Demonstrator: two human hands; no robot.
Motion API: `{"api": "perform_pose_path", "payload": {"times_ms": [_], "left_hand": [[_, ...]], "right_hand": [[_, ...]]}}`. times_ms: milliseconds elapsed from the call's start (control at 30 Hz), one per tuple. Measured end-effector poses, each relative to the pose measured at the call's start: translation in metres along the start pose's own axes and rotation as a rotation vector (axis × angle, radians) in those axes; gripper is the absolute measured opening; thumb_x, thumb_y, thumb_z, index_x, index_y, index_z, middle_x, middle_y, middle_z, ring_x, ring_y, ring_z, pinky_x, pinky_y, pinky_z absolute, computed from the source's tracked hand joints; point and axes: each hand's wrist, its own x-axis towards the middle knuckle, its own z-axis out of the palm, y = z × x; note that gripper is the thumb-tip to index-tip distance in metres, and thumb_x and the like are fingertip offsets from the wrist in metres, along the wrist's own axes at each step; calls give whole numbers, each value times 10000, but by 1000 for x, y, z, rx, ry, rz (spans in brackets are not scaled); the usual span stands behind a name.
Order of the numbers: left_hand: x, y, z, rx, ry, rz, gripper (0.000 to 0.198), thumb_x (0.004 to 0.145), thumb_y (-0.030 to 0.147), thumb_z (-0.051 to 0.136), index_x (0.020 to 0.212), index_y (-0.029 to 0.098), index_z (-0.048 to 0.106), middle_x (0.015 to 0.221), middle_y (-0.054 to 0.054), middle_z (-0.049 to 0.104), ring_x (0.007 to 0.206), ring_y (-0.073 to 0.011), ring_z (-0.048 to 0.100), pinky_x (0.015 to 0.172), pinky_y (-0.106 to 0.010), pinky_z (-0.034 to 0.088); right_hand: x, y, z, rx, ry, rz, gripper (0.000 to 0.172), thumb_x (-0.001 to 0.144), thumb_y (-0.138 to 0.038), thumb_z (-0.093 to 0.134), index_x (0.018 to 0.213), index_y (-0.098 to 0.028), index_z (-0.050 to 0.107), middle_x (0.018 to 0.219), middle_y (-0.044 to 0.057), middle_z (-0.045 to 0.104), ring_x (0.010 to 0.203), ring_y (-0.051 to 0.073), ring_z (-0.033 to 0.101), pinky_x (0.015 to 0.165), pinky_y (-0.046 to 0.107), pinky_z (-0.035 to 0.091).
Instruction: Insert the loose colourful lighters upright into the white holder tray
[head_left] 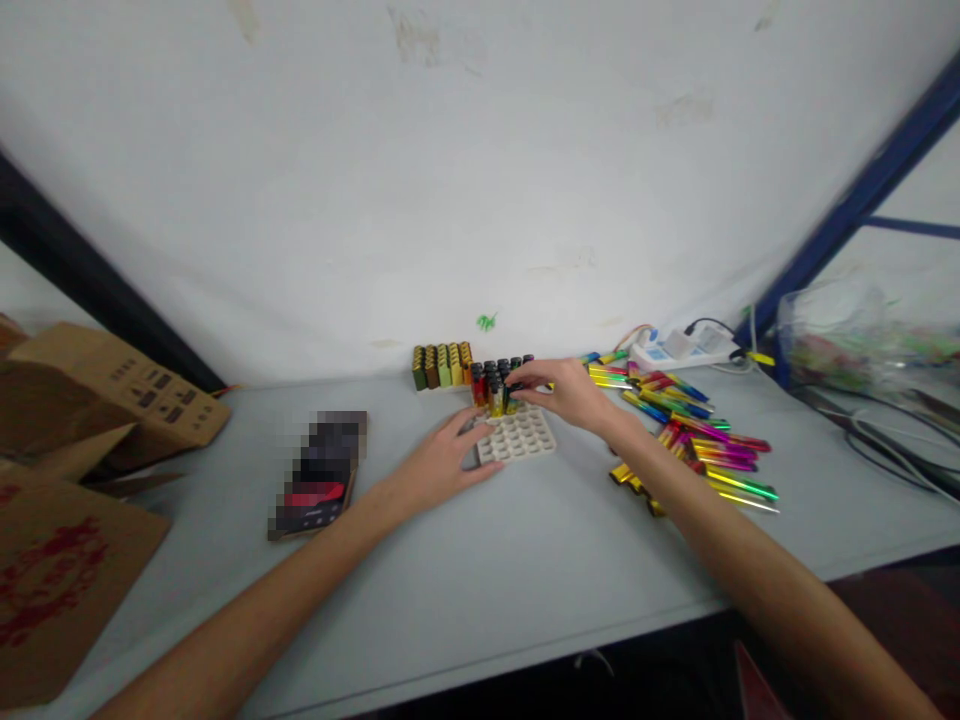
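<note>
A white tray with rows of round holes (525,440) lies on the grey table (487,570). Several colourful lighters (491,385) stand upright in its far rows. My left hand (442,460) rests against the tray's left edge, fingers stretched out flat. My right hand (562,392) reaches over the tray's far right part, fingertips pinched on a lighter standing among those in the tray. A heap of shiny multicoloured lighters (694,440) lies on the table to the right of my right forearm.
A row of yellow, green and brown lighters (442,366) stands by the wall. A blurred phone (321,475) lies left of the tray. Cardboard boxes (97,400) sit far left. A power strip (679,348), cables and a plastic bag (832,335) are at right.
</note>
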Motion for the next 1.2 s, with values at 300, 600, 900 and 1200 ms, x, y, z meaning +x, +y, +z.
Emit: {"api": "perform_pose_path", "payload": {"times_ms": [300,600,900,1200], "left_hand": [[1,1,0,1,0,-14,436,967,503,681,1291,211,676,1463,-164,568,1335,-314,612,1187,-487,499],[0,-1,1,-9,4,-5,442,967,514,673,1293,215,687,1471,-163,579,1323,-309,627,1178,-486,513],[0,0,0,5,-27,-24,469,979,525,651,1311,194,678,1497,-181,558,1334,-322,621,1190,-507,498],[-1,-2,1,-25,11,-21,454,961,520,678,1295,214,690,1477,-164,581,1322,-321,629,1185,-514,508]], "right_hand": [[-3,-13,6,-285,39,-77,144,959,-186,686,1078,-192,765,1163,126,694,975,236,699,901,388,587],[-39,62,-45,-545,101,285,298,1047,-259,527,1211,-123,736,1172,180,712,1096,294,687,1019,424,524],[-71,89,-41,-749,-228,432,293,1032,-218,559,1245,-91,715,1250,222,716,1174,319,676,1046,414,493],[-80,61,-47,-684,-127,423,222,1037,-214,534,1150,-122,701,1096,216,772,946,301,747,809,367,545]]}}
